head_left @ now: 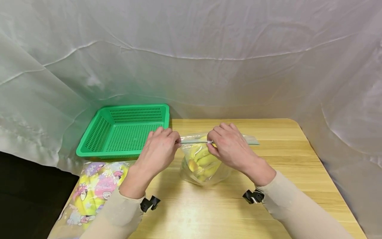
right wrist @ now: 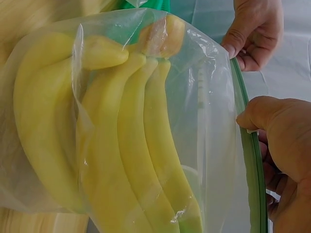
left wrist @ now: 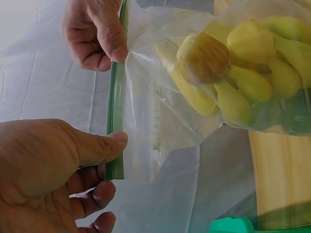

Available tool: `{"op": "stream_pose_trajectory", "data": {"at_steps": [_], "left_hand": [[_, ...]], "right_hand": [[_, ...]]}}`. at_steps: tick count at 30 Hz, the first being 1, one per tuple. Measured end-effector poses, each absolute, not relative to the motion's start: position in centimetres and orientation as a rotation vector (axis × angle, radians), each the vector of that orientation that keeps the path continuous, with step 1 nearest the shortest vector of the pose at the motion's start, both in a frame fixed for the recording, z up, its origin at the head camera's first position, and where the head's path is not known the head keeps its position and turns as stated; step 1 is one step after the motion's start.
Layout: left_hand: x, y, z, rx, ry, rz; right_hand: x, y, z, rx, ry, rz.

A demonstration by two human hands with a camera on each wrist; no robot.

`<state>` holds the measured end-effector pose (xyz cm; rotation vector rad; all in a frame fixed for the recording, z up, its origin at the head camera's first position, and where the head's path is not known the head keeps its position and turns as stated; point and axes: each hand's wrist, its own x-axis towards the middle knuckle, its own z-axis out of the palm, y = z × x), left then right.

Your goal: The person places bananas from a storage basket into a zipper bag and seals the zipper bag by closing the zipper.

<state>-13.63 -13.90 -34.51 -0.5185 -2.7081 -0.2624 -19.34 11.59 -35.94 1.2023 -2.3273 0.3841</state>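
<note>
A clear zip bag [head_left: 186, 174] with a green-edged closure strip [right wrist: 255, 170] hangs upright over the table. Inside lie several yellow bananas [right wrist: 126, 141], joined at a brownish stem end [left wrist: 204, 59]. My left hand [head_left: 161, 147] pinches the strip at its left end between thumb and fingers. Further right along the same strip, my right hand [head_left: 231, 147] pinches it, thumb against a small white slider [right wrist: 251, 131]. The strip runs on past the right hand. Part of the bananas is hidden behind the right hand in the head view.
A green perforated basket [head_left: 105, 154] stands at the back left of the wooden table [head_left: 283, 199]. In front of it lies a patterned clear bag [head_left: 104, 187] with yellow contents, partly under the left forearm. Pale fabric [head_left: 209, 83] hangs behind the table and at its sides.
</note>
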Motion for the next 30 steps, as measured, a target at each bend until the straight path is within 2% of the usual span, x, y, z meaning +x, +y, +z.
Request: {"op": "stream_pose_trajectory", "data": {"at_steps": [30], "left_hand": [[-13.8, -14.6, -34.4, -0.500, -2.746, -0.273]], "right_hand": [[-19.4, 13.9, -36.0, 1.173, -2.326, 0.364]]}}
